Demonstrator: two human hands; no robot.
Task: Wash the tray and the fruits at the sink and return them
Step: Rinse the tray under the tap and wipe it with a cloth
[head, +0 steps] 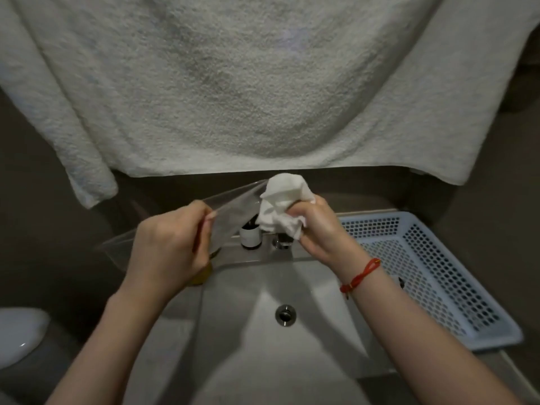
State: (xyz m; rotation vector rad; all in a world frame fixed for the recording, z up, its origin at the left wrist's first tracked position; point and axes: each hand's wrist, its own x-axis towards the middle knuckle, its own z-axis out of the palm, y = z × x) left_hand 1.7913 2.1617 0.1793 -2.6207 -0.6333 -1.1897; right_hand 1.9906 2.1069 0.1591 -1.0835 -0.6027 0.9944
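A clear plastic tray point(233, 200) is held tilted above the back of the white sink point(306, 287). My left hand point(169, 244) grips its near edge, thumb on the inside. My right hand point(318, 229) clutches a crumpled white cloth point(280, 206) that presses against the tray's upper right part. No fruit shows clearly; something yellowish point(201, 276) peeks out below my left hand.
A pale blue perforated basket point(438, 273) sits on the counter right of the sink. A small dark-capped bottle point(250, 233) and the tap base point(280, 244) stand behind the basin. A large white towel point(263, 83) hangs above. A toilet lid point(20, 334) is at lower left.
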